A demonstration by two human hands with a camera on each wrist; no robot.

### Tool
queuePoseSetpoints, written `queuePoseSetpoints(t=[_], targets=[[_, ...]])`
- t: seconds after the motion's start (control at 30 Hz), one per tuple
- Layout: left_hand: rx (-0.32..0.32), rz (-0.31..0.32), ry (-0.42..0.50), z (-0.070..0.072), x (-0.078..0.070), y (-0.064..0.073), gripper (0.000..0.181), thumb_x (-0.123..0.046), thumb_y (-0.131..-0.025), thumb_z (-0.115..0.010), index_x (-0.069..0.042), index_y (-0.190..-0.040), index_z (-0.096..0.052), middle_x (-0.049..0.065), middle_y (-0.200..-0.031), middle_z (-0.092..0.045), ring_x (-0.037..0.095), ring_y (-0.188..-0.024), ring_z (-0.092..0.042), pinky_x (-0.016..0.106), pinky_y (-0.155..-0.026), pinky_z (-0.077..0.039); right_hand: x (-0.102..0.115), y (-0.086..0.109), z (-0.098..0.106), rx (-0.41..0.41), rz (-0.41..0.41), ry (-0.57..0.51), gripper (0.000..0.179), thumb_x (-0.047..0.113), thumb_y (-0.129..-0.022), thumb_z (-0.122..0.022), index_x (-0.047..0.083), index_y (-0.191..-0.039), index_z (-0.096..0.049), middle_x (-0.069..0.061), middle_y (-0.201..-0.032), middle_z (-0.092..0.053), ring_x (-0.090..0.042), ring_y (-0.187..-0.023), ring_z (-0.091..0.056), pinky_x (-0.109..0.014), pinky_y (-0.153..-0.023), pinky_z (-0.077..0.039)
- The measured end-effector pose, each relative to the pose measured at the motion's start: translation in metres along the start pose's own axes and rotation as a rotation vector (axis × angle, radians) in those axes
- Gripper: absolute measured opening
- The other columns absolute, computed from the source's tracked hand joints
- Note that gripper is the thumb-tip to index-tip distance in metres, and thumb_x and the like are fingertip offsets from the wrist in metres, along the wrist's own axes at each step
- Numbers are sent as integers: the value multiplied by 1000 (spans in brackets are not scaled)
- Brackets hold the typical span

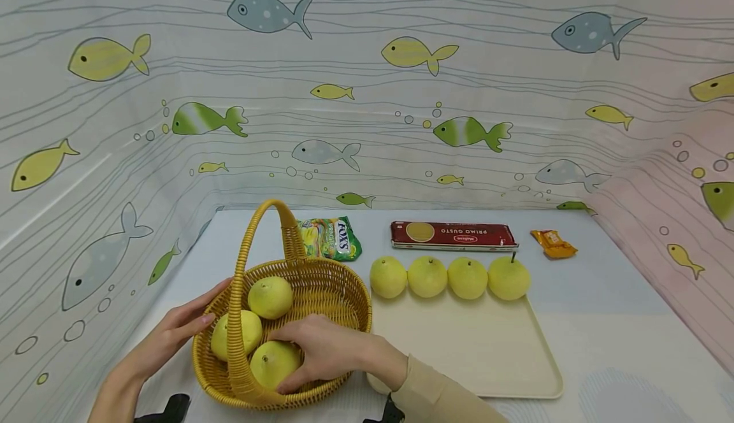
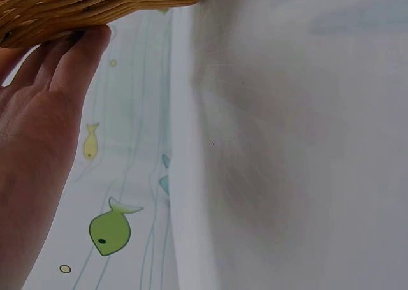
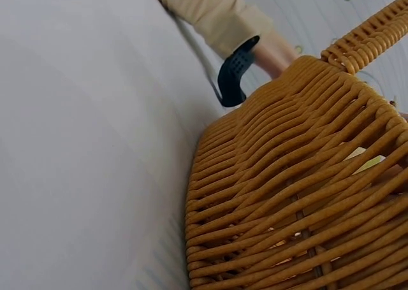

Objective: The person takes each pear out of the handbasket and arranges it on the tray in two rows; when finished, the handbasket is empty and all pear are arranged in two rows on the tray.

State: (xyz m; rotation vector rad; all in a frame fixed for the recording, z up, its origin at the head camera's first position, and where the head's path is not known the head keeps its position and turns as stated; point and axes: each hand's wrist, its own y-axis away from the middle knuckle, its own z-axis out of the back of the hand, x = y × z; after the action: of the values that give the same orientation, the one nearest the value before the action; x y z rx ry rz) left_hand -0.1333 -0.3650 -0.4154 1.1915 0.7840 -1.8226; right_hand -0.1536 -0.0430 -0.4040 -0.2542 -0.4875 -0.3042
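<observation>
In the head view, the yellow wicker basket [image 1: 344,295] with its tall arched handle [image 1: 243,270] stands left of the middle. Inside it are three yellow pears: one pear [image 1: 270,297] at the back, another [image 1: 243,334] at the left partly behind the handle, and the front one [image 1: 274,365]. My right hand [image 1: 327,350] reaches over the basket's rim, thumb and fingers round the front pear. My left hand [image 1: 178,324] touches the basket's left side with extended fingers; the left wrist view shows these fingers [image 2: 83,64] against the weave. The right wrist view is mostly basket wall [image 3: 287,175].
Several yellow pears [image 1: 431,276] line the far edge of a cream tray [image 1: 464,353] right of the basket. Behind lie a green candy bag [image 1: 329,238], a dark red biscuit pack [image 1: 453,236] and a small orange packet [image 1: 553,244]. Fish-printed sheeting [image 1: 367,136] surrounds the table.
</observation>
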Motion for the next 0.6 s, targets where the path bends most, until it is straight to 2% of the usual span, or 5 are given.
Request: queuePoseSetpoints(t=[0.2,0.43,0.6], targets=[[1,0,2,0,0,0,56,-2,-107,-32,-8,-161,-19,-22,-160,-28,-17,-140,-24,5,-102,-30,0,1,0,-48,14,-23,60,41,-83,-81,11,-132,-64,8,-121,-69,13,-99,-56,-2,-82,-41],[1,-4,2,0,0,0,56,-2,-107,-32,-8,-161,-19,-20,-161,-28,-16,-141,-24,5,-103,-30,-1,1,1,-104,18,-27,61,42,-80,-84,11,-129,-65,8,-118,-70,15,-96,-54,-1,-81,-41],[-12,4,-15,0,1,0,56,-2,-106,-34,-8,-160,-20,-19,-161,-28,-15,-141,-25,6,-103,-30,1,1,3,-170,-15,-21,59,45,-78,-84,14,-125,-67,9,-115,-71,13,-97,-56,-3,-81,-42]])
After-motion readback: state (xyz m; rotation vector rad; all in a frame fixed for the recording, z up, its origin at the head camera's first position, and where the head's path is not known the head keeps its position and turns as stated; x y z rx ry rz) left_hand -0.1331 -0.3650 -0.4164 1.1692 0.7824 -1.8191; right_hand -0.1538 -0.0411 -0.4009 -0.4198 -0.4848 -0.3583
